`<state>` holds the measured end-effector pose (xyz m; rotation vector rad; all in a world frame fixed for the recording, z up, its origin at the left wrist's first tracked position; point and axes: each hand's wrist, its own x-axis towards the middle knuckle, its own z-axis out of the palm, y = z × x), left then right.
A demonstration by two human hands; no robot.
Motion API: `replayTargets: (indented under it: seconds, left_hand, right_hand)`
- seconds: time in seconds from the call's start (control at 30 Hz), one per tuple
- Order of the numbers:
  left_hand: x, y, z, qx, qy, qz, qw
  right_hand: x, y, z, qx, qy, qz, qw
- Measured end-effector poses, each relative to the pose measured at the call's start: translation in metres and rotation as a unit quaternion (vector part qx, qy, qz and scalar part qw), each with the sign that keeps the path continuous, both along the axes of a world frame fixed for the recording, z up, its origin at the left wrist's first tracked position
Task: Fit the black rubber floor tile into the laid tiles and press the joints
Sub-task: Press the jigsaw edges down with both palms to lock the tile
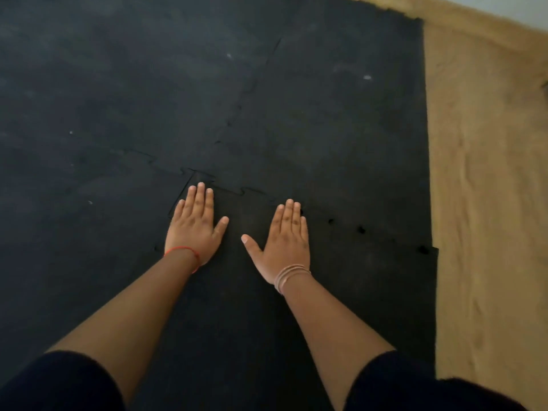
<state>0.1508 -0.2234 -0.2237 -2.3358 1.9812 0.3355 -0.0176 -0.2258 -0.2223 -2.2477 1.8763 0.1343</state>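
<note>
The black rubber floor tile point(341, 280) lies flat under my arms, its toothed far edge meeting the laid tiles point(178, 84) along a jigsaw joint point(255, 192). My left hand point(194, 225) rests palm down near the tile's far left corner, fingertips just short of the joint. My right hand point(283, 243) lies flat on the tile too, fingers spread, fingertips touching the joint. Small dark gaps point(360, 229) show along the joint to the right of my right hand. Near the left fingertips one tab point(197, 175) looks slightly raised.
Bare tan floor point(486, 203) runs along the right side of the black tiles. The near tile's right edge point(436, 292) juts a little past the laid tiles' edge. A pale wall strip point(519, 7) shows at the top right. My dark sleeves fill the bottom corners.
</note>
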Motion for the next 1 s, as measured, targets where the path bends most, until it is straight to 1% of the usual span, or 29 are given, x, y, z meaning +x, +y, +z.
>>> replayTargets:
  seconds: [0.17, 0.27, 0.33, 0.4, 0.43, 0.5, 0.57, 0.63, 0.73, 0.83, 0.93, 1.0]
  left_hand:
    - [-0.007, -0.002, 0.011, 0.031, 0.000, 0.009, 0.999]
    - [-0.033, 0.000, 0.017, 0.042, -0.013, 0.037, 0.998]
    - [-0.063, 0.009, 0.015, 0.033, -0.009, 0.002, 0.999]
    - [-0.085, 0.016, 0.010, 0.015, 0.009, -0.062, 0.998]
    - [-0.089, 0.016, 0.008, 0.005, 0.014, -0.080, 0.997]
    - [-0.087, 0.014, 0.003, -0.011, 0.018, -0.086, 0.996]
    - [-0.085, 0.014, 0.001, -0.015, 0.017, -0.085, 0.996]
    - [-0.085, 0.013, -0.001, -0.013, 0.011, -0.090, 0.996]
    - [-0.085, 0.013, 0.007, 0.015, 0.015, -0.094, 0.995]
    - [-0.085, 0.011, 0.014, 0.056, 0.020, -0.094, 0.994]
    - [-0.091, -0.003, 0.028, 0.143, -0.007, -0.071, 0.987]
    - [-0.103, -0.012, 0.038, 0.179, -0.017, -0.053, 0.982]
  right_hand:
    - [-0.003, -0.001, 0.001, 0.003, -0.015, 0.000, 1.000]
    - [-0.003, -0.003, 0.005, 0.007, -0.042, 0.008, 0.999]
    - [-0.019, -0.001, 0.010, 0.009, -0.065, -0.004, 0.998]
    - [-0.045, 0.006, 0.014, 0.002, -0.039, -0.014, 0.999]
    - [-0.057, 0.007, 0.017, 0.013, -0.012, 0.003, 1.000]
    - [-0.072, 0.000, 0.026, 0.073, 0.033, 0.059, 0.995]
    - [-0.074, -0.013, 0.036, 0.141, 0.063, 0.088, 0.984]
    - [-0.072, -0.021, 0.042, 0.170, 0.086, 0.102, 0.976]
    - [-0.072, -0.021, 0.048, 0.187, 0.110, 0.113, 0.970]
    - [-0.071, -0.024, 0.049, 0.199, 0.108, 0.110, 0.968]
    - [-0.071, -0.025, 0.048, 0.191, 0.082, 0.105, 0.972]
    - [-0.081, -0.012, 0.042, 0.150, 0.040, 0.085, 0.984]
